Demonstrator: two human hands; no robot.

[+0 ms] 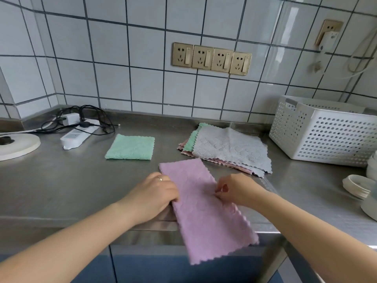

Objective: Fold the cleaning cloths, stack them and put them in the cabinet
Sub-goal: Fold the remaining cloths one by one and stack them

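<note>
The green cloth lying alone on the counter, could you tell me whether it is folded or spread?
Folded: the green cloth is a compact square with a thick layered front edge.

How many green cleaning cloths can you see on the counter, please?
2: one folded green cloth lies alone left of centre; another green cloth peeks out of the unfolded pile, under the grey one. More may be hidden in that pile.
</note>
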